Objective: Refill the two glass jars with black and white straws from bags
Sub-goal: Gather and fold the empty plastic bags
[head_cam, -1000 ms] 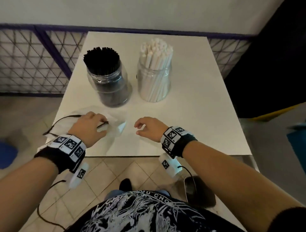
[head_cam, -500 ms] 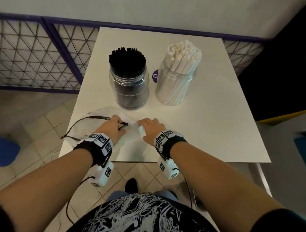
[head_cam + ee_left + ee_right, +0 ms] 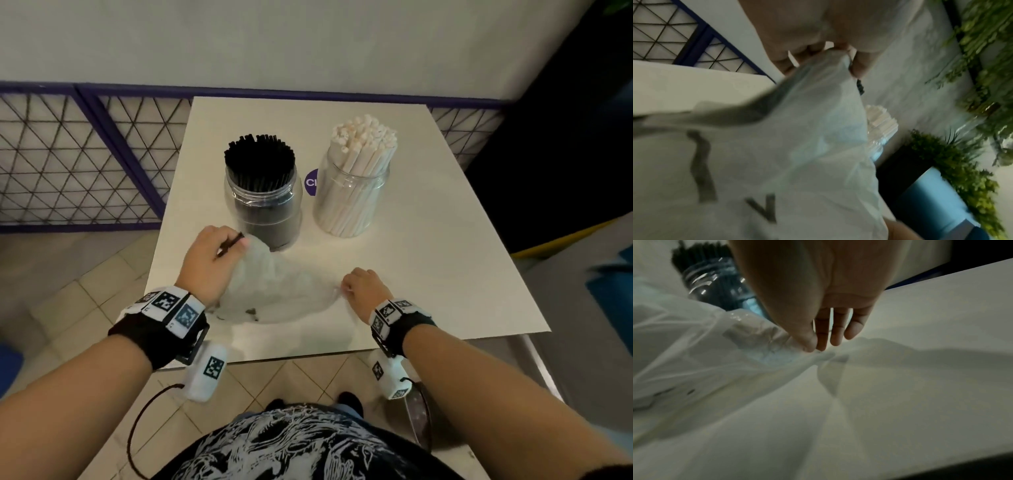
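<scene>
A glass jar packed with black straws (image 3: 262,192) and a glass jar of white straws (image 3: 354,181) stand side by side mid-table. A clear, limp plastic bag (image 3: 274,287) lies in front of them on the white table (image 3: 445,260). My left hand (image 3: 214,263) grips the bag's top edge (image 3: 834,65) together with a black straw (image 3: 230,244), lifted just before the black jar. My right hand (image 3: 363,286) pinches the bag's opposite corner (image 3: 809,352) between thumb and fingers, low over the table.
A purple round sticker (image 3: 311,182) shows between the jars. A purple-framed mesh fence (image 3: 85,161) runs along the left and behind the table. Tiled floor (image 3: 85,274) lies to the left, and a dark panel (image 3: 565,154) stands at the right.
Both hands took hold of the bag and pulled apart: the left rose toward the black jar, the right moved right, stretching the bag between them. The head view shifted.
</scene>
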Tool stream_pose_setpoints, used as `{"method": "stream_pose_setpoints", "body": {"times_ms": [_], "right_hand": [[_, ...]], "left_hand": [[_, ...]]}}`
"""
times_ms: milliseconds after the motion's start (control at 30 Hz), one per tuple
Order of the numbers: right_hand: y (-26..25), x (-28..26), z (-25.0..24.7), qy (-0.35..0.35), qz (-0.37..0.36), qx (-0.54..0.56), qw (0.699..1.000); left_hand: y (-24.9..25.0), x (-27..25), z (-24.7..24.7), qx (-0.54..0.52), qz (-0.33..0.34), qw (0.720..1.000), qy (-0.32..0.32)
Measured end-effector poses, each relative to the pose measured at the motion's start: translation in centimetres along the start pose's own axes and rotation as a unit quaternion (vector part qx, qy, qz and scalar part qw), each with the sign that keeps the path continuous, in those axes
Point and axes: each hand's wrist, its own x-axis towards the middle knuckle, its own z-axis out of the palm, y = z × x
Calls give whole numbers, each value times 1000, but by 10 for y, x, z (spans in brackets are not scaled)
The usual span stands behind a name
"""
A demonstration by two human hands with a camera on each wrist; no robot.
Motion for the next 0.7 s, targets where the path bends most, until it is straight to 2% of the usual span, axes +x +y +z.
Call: {"method": "stream_pose_setpoints", "body": {"times_ms": [100,200,333,367,500,533,600,700], "right_hand": [[22,-5,-18,74,49,91,992],[37,-12,-45,151,79,173,970],[46,-19,-93,211,127,265,932],[48,-19,-104,235,129,289,919],[56,-19,-135,321,132,366,863],[59,-18,-137,333,134,376,854],[61,-21,-132,319,158,397,846],[54,-33,-104,192,225,431,852]], "left_hand": [[15,15,-9,-136,2,987,85],[27,29,-17,-230,-18,968,102],[33,36,-18,-185,-11,976,112],[37,36,-16,-195,-21,976,95],[43,30,-5,-214,-76,973,-52],[42,27,-2,-211,-88,971,-71],[37,18,6,-222,-116,964,-91],[20,6,24,-214,-152,961,-87]]}}
